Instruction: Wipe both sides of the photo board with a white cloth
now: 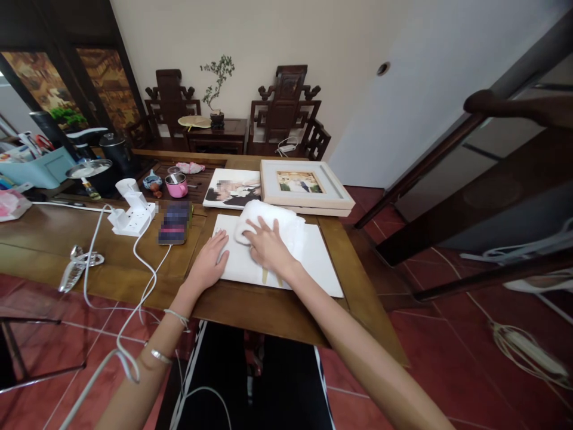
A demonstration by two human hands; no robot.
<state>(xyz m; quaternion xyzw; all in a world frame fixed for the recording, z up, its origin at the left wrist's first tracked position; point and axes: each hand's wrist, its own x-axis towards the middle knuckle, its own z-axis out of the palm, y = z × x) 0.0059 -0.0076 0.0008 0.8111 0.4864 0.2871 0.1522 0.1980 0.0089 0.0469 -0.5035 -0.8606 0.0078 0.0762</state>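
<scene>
A flat white panel (317, 257) lies on the wooden table (264, 310) in front of me. My right hand (267, 246) presses flat on a folded white cloth (277, 222) that rests on the panel, fingers spread. My left hand (208, 261) lies flat at the panel's left edge, fingers stretched out, holding it down. Beyond the cloth lie a printed photo (231, 189) and a framed picture (304, 186) stacked on another frame.
A phone (174, 222) on a cable sits left of the panel, beside a white power strip (132, 215). A pink cup (177, 186), small dishes and a kettle (114, 152) stand further back. Wooden chairs (286, 110) and a side table with a small plant (218, 89) line the wall. A stair rail (514, 110) rises at the right.
</scene>
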